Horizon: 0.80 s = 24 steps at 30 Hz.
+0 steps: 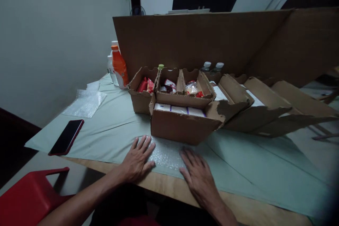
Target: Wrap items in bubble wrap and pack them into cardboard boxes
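Head view, clock directions taken from the bubble-wrap sheet.

Item: bubble-wrap sheet (166,153), flat on the pale green cloth (238,159) near the table's wooden edge (168,183); far side against the front carton, any overlap underneath not discernible.

Left hand (139,162), between 8 and 9 o'clock: palm down, fingers slightly apart, thumb spread, resting at the sheet's side.

Right hand (198,173), 4 o'clock: palm down, fingers close together, thumb apart, tips at the opposite side. Neither grasps anything.

Front carton (180,125), 1 o'clock: open-topped, holding white packs (178,109) with purple edging.

Row of three cartons (182,99), 12 o'clock, directly behind: assorted packets inside, red ones in the leftmost.

Slanted cartons (261,118), 2 o'clock.

Phone (66,137), 9 o'clock: dark screen, red case.

Spare bubble wrap (86,103), 10 o'clock.

Orange bottle (119,65), 11 o'clock: upright, beside clear bottles.

Red stool (34,190), between 8 and 9 o'clock, below table level.
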Each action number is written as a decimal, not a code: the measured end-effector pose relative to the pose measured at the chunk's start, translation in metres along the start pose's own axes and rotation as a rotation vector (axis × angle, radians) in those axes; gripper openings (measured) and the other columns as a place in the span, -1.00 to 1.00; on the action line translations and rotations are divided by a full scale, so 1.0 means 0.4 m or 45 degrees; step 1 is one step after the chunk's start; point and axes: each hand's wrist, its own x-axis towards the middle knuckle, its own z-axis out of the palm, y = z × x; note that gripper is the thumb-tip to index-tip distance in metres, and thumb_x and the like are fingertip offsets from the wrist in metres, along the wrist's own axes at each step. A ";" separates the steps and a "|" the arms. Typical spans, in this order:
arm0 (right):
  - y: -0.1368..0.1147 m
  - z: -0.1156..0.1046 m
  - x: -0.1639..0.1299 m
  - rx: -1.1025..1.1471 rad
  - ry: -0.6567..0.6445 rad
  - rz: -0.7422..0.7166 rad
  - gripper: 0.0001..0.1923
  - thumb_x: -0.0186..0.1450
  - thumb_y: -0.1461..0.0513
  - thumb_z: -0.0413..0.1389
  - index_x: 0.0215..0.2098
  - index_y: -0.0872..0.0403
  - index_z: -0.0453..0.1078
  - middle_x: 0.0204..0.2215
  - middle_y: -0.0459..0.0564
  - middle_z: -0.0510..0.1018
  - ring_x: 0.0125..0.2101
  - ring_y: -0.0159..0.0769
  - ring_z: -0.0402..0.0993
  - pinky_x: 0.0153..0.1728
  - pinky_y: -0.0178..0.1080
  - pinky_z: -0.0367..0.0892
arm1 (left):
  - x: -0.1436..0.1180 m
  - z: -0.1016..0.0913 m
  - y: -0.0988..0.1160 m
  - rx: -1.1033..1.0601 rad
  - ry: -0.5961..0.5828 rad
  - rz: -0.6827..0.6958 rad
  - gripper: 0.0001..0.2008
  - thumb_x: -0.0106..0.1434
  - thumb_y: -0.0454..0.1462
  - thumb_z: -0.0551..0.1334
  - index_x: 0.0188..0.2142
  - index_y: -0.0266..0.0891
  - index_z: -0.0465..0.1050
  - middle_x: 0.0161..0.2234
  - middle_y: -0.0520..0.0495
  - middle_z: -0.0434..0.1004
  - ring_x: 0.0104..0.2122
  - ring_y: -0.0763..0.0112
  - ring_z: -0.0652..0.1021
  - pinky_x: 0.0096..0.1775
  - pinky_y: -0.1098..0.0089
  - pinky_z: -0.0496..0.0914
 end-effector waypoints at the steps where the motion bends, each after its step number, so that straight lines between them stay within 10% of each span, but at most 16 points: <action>1: 0.028 -0.008 -0.021 -0.017 0.016 0.056 -0.53 0.48 0.11 -0.10 0.27 0.06 0.30 0.23 0.11 0.43 0.19 -0.06 0.33 0.15 0.02 0.18 | -0.009 0.001 -0.005 -0.006 0.013 -0.006 -0.35 0.43 0.04 0.03 0.39 -0.19 0.07 0.43 -0.31 -0.01 0.41 -0.07 0.04 0.32 -0.14 -0.05; 8: 0.065 -0.050 -0.036 -0.120 0.083 0.466 -0.50 0.49 0.05 -0.18 0.01 0.17 0.47 0.04 0.21 0.55 0.02 0.02 0.44 0.00 0.01 0.30 | -0.021 0.004 -0.028 -0.073 0.406 -0.411 -0.57 0.35 -0.15 0.15 0.15 -0.29 0.39 0.20 -0.35 0.36 0.20 -0.05 0.35 0.21 -0.09 0.22; 16: 0.002 -0.028 0.032 0.199 0.119 0.539 -0.67 0.41 0.11 -0.08 -0.27 0.06 0.48 -0.21 0.14 0.61 -0.14 0.00 0.49 -0.08 0.02 0.30 | 0.042 0.008 0.040 -0.350 0.499 -0.562 -0.93 0.19 -0.34 0.20 -0.34 -0.20 0.46 -0.17 -0.15 0.54 -0.12 0.13 0.51 -0.04 0.13 0.38; 24: 0.008 -0.077 -0.015 0.887 0.117 0.875 -0.50 0.34 -0.04 0.05 0.13 0.04 0.38 -0.16 0.07 0.65 -0.20 -0.18 0.61 -0.23 -0.21 0.48 | 0.002 0.007 0.087 -0.751 0.418 -0.587 -0.37 0.26 -0.31 0.10 0.33 -0.29 0.15 -0.51 0.12 0.44 -0.49 0.41 0.48 -0.35 0.43 0.40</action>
